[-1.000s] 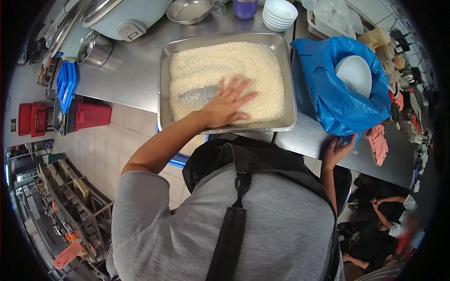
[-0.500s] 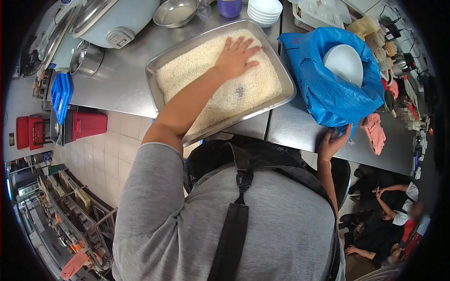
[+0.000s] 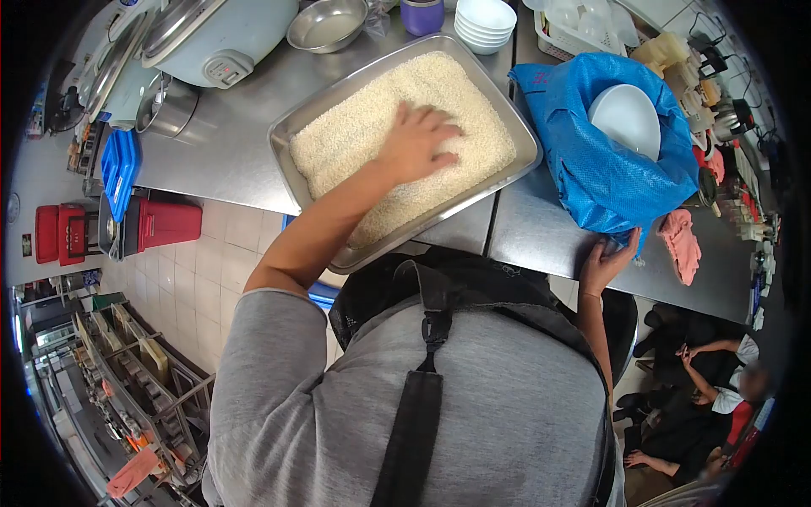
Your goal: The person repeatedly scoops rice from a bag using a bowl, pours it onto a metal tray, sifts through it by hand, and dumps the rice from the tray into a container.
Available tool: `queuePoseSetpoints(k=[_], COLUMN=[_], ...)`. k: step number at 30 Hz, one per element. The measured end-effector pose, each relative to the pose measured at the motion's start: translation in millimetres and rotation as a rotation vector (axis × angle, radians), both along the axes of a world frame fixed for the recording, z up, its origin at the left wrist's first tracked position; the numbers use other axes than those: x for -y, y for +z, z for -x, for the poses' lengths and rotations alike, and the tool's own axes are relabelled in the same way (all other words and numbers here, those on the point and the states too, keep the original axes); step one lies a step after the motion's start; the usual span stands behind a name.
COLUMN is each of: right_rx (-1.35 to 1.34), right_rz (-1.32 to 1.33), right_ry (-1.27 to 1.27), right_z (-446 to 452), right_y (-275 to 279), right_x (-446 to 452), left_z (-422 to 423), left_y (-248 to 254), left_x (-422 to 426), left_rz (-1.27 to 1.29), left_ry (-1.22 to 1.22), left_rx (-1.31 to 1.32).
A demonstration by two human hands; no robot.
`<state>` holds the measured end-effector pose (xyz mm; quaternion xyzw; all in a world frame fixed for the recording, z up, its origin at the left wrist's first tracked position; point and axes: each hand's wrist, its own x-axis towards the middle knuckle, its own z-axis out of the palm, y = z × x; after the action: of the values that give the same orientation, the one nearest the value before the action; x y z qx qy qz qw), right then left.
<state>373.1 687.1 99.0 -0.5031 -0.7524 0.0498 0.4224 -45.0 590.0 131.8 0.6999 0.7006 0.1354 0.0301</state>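
A deep metal tray (image 3: 285,167) holds a layer of white rice grains (image 3: 477,118). My left hand (image 3: 416,144) lies on the rice near the middle of the tray, fingers spread and slightly blurred, gripping nothing. To the right of the tray stands a blue woven sack (image 3: 574,156) with a white bowl (image 3: 627,121) in its open mouth. At the sack's lower corner, by the table's front edge, my right hand (image 3: 604,264) has its fingers curled on the blue material. Part of that grip is hidden under the sack.
Behind the tray are a rice cooker (image 3: 226,68), a metal bowl (image 3: 325,38), a purple container (image 3: 422,15) and stacked white bowls (image 3: 485,25). A pink cloth (image 3: 680,245) lies right of the sack. Other people (image 3: 701,397) sit at the lower right.
My left hand has moved back toward me across the rice. A bare patch of tray bottom that showed beside it no longer shows. My right hand stays at the sack's corner.
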Motion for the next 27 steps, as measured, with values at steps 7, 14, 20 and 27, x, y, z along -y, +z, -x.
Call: queuePoseSetpoints(k=[7,14,20,27], right_rx=[-0.009,-0.010,-0.009,-0.021], right_rz=[0.014,-0.003,0.006,-0.005], right_ry=[-0.006,0.004,-0.004,0.012], right_z=[0,0,0,-1], right_y=[1,0,0,-2], right_x=[1,1,1,1], left_z=[51,-27,-6,13], left_y=[-15,2,25,56], left_x=[68,86,115,131], left_rz=[-0.072,0.161,0.230,-0.156], left_ry=[0.352,0.296,0.112,0.667], left_rx=[0.057,0.124,0.386,0.795])
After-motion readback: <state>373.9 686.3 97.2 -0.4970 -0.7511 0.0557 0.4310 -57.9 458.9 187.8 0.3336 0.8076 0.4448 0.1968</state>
